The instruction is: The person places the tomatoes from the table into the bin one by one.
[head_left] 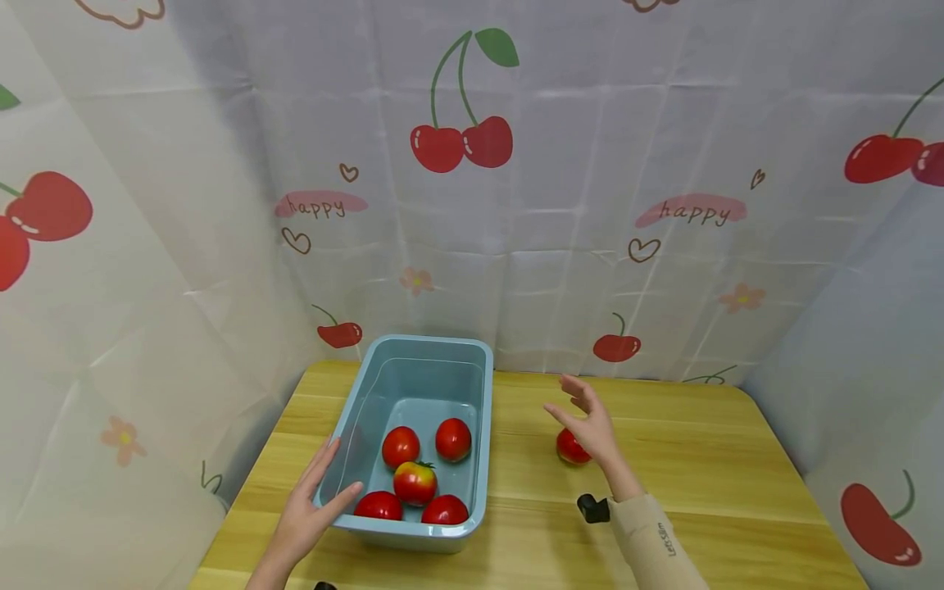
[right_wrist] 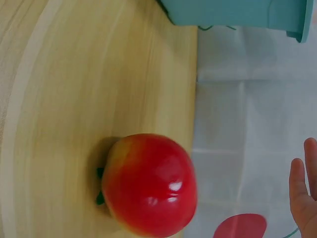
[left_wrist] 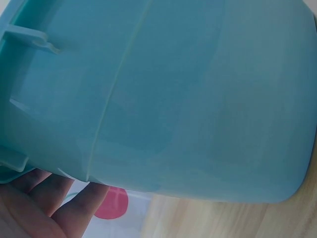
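A light blue plastic box (head_left: 483, 459) stands on the table, with several red tomatoes (head_left: 415, 483) on its floor. My left hand (head_left: 302, 510) rests at the box's near left corner, its fingers extended along the left side and the thumb at the near rim. In the left wrist view, fingertips touch the blue wall (left_wrist: 163, 109). To the right of the box, my right hand (head_left: 593, 426) hovers with spread fingers, holding nothing. A single tomato (head_left: 572, 447) lies on the table, partly hidden by that hand; the right wrist view shows this red-and-yellow tomato (right_wrist: 151, 186) whole.
The wooden table (head_left: 708, 459) ends at a white cherry-print curtain (head_left: 553, 270) behind, with more of that cloth on the left and right. A black wrist-camera piece (head_left: 593, 508) sits by the right sleeve (head_left: 652, 541).
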### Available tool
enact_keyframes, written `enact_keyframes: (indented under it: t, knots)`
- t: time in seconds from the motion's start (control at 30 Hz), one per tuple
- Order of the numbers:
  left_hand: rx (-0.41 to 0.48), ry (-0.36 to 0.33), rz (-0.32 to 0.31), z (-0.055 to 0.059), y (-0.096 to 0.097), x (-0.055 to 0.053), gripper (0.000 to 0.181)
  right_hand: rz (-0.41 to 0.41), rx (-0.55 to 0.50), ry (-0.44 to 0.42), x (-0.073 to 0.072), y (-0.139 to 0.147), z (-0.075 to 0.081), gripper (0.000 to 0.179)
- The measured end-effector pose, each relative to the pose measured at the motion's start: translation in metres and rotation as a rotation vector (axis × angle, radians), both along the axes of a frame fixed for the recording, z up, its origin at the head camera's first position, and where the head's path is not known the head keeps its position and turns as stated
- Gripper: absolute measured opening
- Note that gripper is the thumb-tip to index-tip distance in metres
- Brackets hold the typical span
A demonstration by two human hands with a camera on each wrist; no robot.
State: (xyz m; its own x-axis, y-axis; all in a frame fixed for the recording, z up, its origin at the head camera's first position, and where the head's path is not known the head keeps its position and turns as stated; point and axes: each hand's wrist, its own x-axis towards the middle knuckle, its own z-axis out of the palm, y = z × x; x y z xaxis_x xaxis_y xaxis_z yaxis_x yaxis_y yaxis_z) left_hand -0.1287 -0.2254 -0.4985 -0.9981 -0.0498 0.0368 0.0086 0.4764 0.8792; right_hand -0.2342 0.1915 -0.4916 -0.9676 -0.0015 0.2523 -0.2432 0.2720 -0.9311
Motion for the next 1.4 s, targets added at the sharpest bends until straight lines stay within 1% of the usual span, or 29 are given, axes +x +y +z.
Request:
enact_keyframes:
  t: [0.17, 0.23, 0.37, 0.43, 0.47, 0.6, 0.67, 0.73, 1.0, 1.17, 1.4]
  knots:
    - [0.003, 0.007, 0.000, 0.000, 0.000, -0.001, 0.076, -0.059, 0.012, -0.026, -0.013, 0.012, -0.028, 0.059]
    - [0.005, 0.008, 0.000, 0.000, 0.000, -0.001, 0.076, -0.083, 0.034, -0.049, -0.015, 0.014, -0.034, 0.062]
    - [0.013, 0.011, -0.003, -0.001, 0.000, 0.000, 0.075, -0.111, 0.057, -0.099, -0.014, 0.018, -0.041, 0.067]
    - [0.016, 0.012, -0.004, -0.001, 0.000, 0.000, 0.075, -0.107, 0.065, -0.130, -0.008, 0.016, -0.033, 0.067]
    - [0.015, 0.013, -0.004, -0.001, 0.000, 0.000, 0.075, -0.107, 0.072, -0.134, -0.007, 0.017, -0.034, 0.068]
    - [0.011, 0.007, -0.002, -0.001, 0.000, 0.000, 0.076, -0.112, 0.105, -0.169, -0.007, 0.020, -0.043, 0.071]
    - [0.010, 0.003, -0.001, -0.001, 0.000, -0.001, 0.076, -0.119, 0.131, -0.175, -0.012, 0.025, -0.059, 0.074]
    - [0.010, 0.001, 0.000, 0.000, 0.000, -0.001, 0.076, -0.121, 0.148, -0.196, -0.012, 0.025, -0.063, 0.075]
    - [0.013, -0.002, 0.000, 0.000, 0.000, 0.000, 0.076, -0.129, 0.136, -0.239, -0.008, 0.024, -0.076, 0.072]
    - [0.017, -0.006, 0.001, 0.000, 0.000, 0.000, 0.076, -0.149, 0.164, -0.267, -0.004, 0.023, -0.082, 0.070]
    - [0.019, -0.001, -0.002, 0.000, 0.000, 0.000, 0.076, -0.159, 0.211, -0.274, 0.000, 0.023, -0.093, 0.066]
